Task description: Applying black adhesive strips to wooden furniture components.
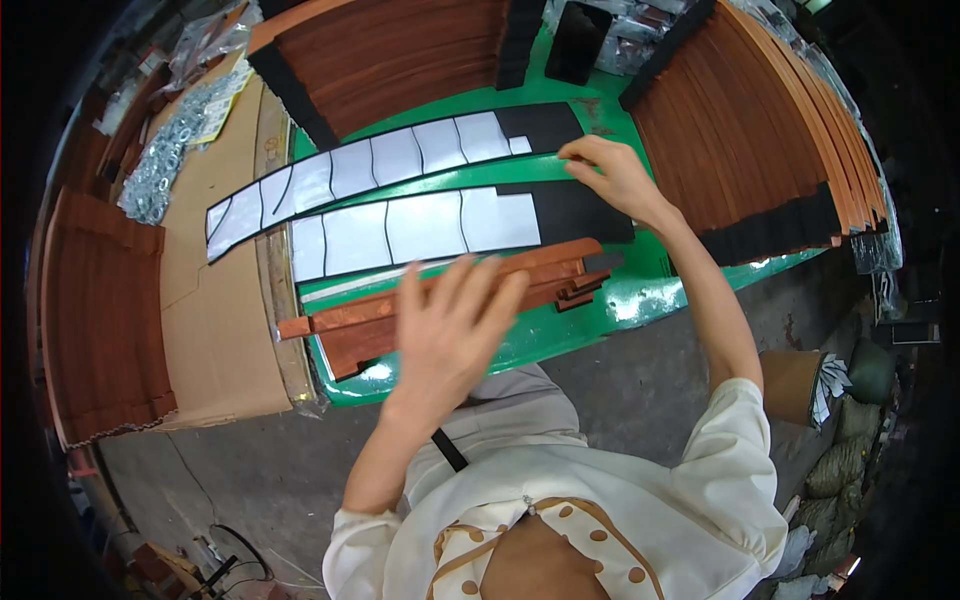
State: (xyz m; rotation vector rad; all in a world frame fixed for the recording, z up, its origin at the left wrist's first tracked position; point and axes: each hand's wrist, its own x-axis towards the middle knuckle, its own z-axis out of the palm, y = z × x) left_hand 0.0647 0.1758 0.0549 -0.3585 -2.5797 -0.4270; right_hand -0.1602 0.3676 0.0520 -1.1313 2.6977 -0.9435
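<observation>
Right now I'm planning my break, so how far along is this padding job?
Looks roughly midway. Done: wooden slats with black ends are stacked at the back and right. In hand: the right hand touches the black end of a backing strip; the left hand hovers open over bare slats. Left: those slats, and two strips with many empty cells.

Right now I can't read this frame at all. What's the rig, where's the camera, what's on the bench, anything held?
No machine here: a person works with two bare hands. The single picture comes from a fisheye camera worn on the head, looking down, so straight edges bend near the rim. The green table carries two long black strips with shiny white pieces on them, a few reddish wooden slats at its near edge, and stacks of similar slats around it. The right hand touches the black end of the strips. The left hand hovers open above the slats, blurred, holding nothing visible.
</observation>
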